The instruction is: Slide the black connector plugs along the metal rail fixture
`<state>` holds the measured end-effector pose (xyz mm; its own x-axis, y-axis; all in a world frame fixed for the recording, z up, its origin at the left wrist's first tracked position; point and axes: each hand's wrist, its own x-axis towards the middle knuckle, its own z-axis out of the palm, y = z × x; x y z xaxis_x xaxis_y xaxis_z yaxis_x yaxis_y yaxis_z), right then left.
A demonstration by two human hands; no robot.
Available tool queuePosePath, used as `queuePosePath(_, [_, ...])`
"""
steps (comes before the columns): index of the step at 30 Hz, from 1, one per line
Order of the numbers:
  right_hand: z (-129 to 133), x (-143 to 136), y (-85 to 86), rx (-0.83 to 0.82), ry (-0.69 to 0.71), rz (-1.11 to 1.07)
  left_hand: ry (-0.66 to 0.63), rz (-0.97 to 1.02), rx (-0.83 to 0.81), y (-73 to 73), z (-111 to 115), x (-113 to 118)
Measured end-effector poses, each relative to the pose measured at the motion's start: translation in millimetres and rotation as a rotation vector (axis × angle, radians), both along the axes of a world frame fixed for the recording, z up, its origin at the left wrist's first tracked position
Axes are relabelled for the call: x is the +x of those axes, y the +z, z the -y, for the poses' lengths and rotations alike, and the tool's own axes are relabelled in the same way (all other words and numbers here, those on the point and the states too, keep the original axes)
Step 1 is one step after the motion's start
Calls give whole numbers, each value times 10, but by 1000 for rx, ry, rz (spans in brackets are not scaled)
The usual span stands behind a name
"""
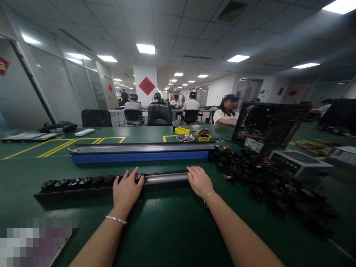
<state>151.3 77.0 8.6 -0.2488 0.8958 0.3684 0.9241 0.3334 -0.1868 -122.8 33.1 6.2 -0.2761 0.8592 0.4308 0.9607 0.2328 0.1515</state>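
Note:
A long black rail (167, 179) with a shiny metal channel lies across the green table in front of me. Several small black parts with metal bits (74, 182) sit in a row along its left half. My left hand (126, 191) is over the middle of the rail, fingers spread and thumb apart, gripping a black part (138, 176) that shows only partly between them. At the rail's right end, my right hand (199, 181) is closed over the edge, fingers together. What lies under both palms is hidden.
Behind the rail lies a second long rail (155, 148) beside a blue strip (139, 157). A heap of black parts (275, 193) spreads to the right, near a power supply unit (302, 163) and an open computer case (267, 126). Yellow trays (182, 131) and a metal dish (185, 138) stand farther back.

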Motion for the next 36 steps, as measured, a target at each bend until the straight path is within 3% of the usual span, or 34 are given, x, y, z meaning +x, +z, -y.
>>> queuePosePath(5, [9, 0, 3, -3, -5, -11, -13, 8, 24, -21, -9, 27])
queuePosePath(10, [8, -3, 5, 1, -6, -8, 55, -17, 20, -6, -20, 50])
queuePosePath(36, [-4, 0, -5, 21, -1, 15, -74, -100, -54, 1, 27, 57])
